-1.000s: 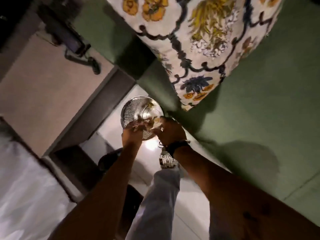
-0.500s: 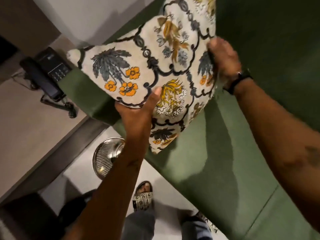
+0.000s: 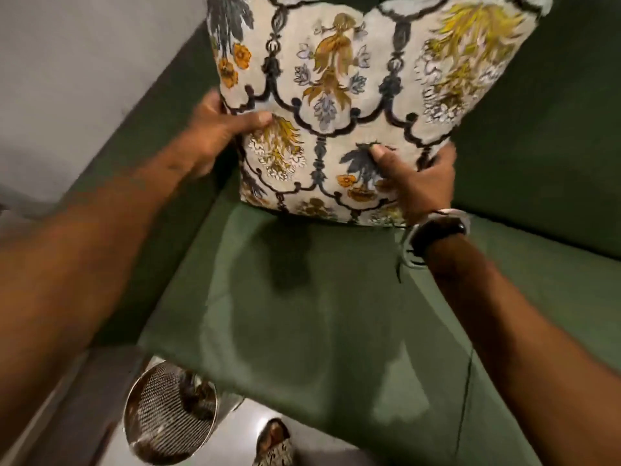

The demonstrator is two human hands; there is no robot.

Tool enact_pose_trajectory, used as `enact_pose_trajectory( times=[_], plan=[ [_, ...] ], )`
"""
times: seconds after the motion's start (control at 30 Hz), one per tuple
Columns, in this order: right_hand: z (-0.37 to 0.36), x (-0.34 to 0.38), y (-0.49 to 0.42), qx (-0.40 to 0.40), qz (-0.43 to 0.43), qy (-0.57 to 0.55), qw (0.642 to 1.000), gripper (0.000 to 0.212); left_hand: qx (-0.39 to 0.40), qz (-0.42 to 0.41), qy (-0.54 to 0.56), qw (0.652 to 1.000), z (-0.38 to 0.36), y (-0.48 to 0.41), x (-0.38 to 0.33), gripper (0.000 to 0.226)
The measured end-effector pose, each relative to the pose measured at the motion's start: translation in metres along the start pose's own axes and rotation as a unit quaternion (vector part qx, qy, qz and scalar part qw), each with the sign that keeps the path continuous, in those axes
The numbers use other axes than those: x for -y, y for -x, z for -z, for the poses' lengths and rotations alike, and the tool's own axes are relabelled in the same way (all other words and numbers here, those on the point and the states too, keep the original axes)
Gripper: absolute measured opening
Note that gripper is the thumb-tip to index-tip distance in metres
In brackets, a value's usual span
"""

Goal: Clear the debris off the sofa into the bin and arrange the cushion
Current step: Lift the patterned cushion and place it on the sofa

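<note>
A floral cushion (image 3: 342, 95), cream with black scrollwork and yellow and orange flowers, stands upright at the back of the green sofa seat (image 3: 302, 314). My left hand (image 3: 218, 129) grips its lower left edge, thumb across the front. My right hand (image 3: 416, 179), with a dark wristband, holds its lower right corner, thumb pressed into the fabric. A round metal mesh bin (image 3: 168, 415) with brown debris inside stands on the floor at the sofa's front left corner.
The green sofa backrest (image 3: 554, 129) rises behind and to the right of the cushion, and its left arm (image 3: 141, 183) runs along a pale wall (image 3: 84, 62). A patterned sandal on my foot (image 3: 274, 442) stands on the light floor beside the bin.
Both hands left the bin and took hold of the cushion. The cushion has turned upright and moved to the back of the seat, with my right hand shifted to its lower corner.
</note>
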State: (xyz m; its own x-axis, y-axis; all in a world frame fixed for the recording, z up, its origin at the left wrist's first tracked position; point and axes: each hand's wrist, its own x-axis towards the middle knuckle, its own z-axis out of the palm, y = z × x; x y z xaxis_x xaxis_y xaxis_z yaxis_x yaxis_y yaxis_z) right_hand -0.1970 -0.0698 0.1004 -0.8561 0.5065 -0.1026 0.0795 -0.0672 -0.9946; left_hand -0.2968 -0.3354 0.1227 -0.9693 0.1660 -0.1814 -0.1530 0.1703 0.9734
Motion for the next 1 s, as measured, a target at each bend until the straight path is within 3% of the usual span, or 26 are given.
enact_pose_trajectory(
  times=[0.1,0.17,0.23,0.33,0.4,0.47,0.57,0.63,0.7,0.8,0.83,0.9,1.0],
  plan=[
    [0.015,-0.019,-0.013,-0.024,-0.003,0.033,0.999,0.090,0.042,0.014,-0.040,0.998,-0.034,-0.024,-0.009,0.052],
    [0.027,-0.031,-0.013,-0.033,-0.022,0.050,0.998,0.092,0.011,0.012,-0.007,1.000,-0.057,-0.026,-0.009,0.047],
    [0.049,-0.035,-0.010,-0.037,-0.034,0.098,0.994,0.101,-0.084,-0.007,0.042,0.996,-0.089,-0.014,-0.005,0.050],
    [0.106,-0.037,0.005,-0.028,-0.014,0.174,0.984,0.102,-0.290,-0.042,0.049,0.955,-0.156,0.033,0.001,0.064],
    [0.170,-0.039,0.026,-0.062,-0.023,0.187,0.980,0.090,-0.325,-0.038,0.045,0.944,-0.226,0.087,0.011,0.059],
    [0.240,-0.043,0.056,-0.123,-0.041,0.210,0.969,0.077,-0.252,0.009,0.028,0.967,-0.303,0.146,0.026,0.054],
    [0.373,-0.052,0.106,-0.262,-0.084,0.235,0.932,0.064,-0.006,0.043,-0.050,0.998,-0.441,0.219,0.037,0.056],
    [0.456,-0.060,0.144,-0.386,-0.113,0.257,0.879,0.065,0.162,0.023,-0.067,0.984,-0.528,0.243,0.031,0.067],
    [0.533,-0.068,0.184,-0.511,-0.162,0.241,0.809,0.084,0.303,0.012,-0.065,0.951,-0.619,0.251,0.019,0.085],
    [0.614,-0.073,0.228,-0.602,-0.285,0.142,0.732,0.101,0.415,0.036,-0.068,0.907,-0.740,0.248,0.003,0.116],
    [0.635,-0.075,0.234,-0.599,-0.306,0.108,0.732,0.102,0.438,0.053,-0.062,0.895,-0.773,0.245,0.000,0.128],
    [0.672,-0.072,0.229,-0.565,-0.278,0.045,0.776,0.099,0.477,0.070,-0.049,0.874,-0.822,0.236,-0.001,0.149],
    [0.702,-0.065,0.204,-0.493,-0.238,0.026,0.836,0.073,0.482,0.076,-0.029,0.872,-0.859,0.222,-0.001,0.145]
  ],
)
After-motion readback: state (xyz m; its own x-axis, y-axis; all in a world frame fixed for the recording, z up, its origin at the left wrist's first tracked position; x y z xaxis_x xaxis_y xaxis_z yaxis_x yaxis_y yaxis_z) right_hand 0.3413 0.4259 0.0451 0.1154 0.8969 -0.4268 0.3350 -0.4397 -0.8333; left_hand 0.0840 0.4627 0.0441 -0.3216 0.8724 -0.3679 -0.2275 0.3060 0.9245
